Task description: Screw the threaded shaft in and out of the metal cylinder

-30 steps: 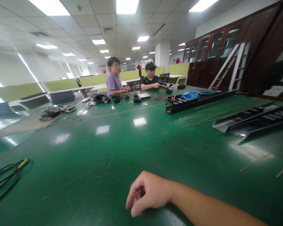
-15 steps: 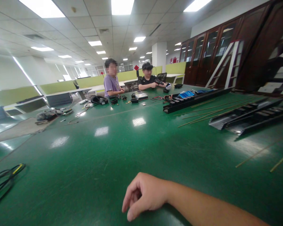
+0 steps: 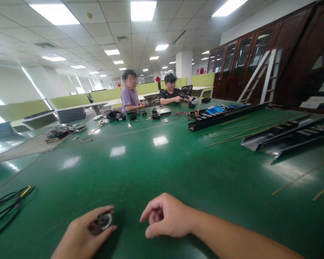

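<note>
My left hand (image 3: 83, 232) has come in at the lower left, its thumb and fingers closed around a small dark round part with a pale ring (image 3: 106, 221). Blur and my fingers hide much of that part, so its exact kind is unclear. To the right, my right hand (image 3: 166, 217) hovers low over the green table (image 3: 135, 172). Its fingers are loosely curled, with a gap between thumb and forefinger, and nothing shows inside it. The two hands are apart, facing each other.
Coiled black cable (image 3: 13, 201) lies at the left edge. Long black metal channels (image 3: 280, 138) and thin rods (image 3: 232, 136) occupy the right. Small black parts (image 3: 156, 116) sit at the far side, where two people are; one person (image 3: 172, 94) holds a power drill (image 3: 184, 96).
My left hand has entered from the lower left, gripping the small round part. My right hand keeps nearly the same place and curl. The view has shifted slightly.
</note>
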Tool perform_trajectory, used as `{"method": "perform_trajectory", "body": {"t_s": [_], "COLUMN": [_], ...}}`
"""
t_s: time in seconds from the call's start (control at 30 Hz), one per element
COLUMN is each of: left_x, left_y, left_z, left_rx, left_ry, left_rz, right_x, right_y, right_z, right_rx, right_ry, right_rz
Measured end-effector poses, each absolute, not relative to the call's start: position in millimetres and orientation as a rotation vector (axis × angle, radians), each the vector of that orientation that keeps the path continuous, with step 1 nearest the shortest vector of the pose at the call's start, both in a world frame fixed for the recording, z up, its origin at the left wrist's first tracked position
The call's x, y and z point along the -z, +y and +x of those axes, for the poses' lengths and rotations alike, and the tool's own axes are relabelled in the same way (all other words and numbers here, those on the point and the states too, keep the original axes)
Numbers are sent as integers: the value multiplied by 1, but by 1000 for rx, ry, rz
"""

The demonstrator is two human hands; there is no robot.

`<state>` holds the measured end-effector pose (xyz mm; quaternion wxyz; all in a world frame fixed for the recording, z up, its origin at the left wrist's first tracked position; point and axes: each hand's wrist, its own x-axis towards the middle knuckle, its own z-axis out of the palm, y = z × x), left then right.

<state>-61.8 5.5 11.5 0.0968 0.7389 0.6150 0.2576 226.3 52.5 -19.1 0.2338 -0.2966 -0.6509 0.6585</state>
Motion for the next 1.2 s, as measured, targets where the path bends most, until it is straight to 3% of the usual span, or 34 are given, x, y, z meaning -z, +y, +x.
{"method": "perform_trajectory", "body": {"t_s": [0.13,0.23,0.73,1.2], "left_x": [-14,-12,4,5], "left_y": [34,43,37,38], "left_z": [14,41,29,29], "left_rx": [-722,-773,-809,-749], "left_ry": [1557,1477,1350,1303], "left_rz": [2088,2031,1916,1924], "right_x": [12,11,22,17], "right_y": [55,56,62,58], "right_z": [232,237,231,231], "right_rx": [-1151,-1003,-1230,-1042], "right_ry": [-1865,-1927,-1727,-1877], "right_rz": [-976,-1022,-1037,-1056]}}
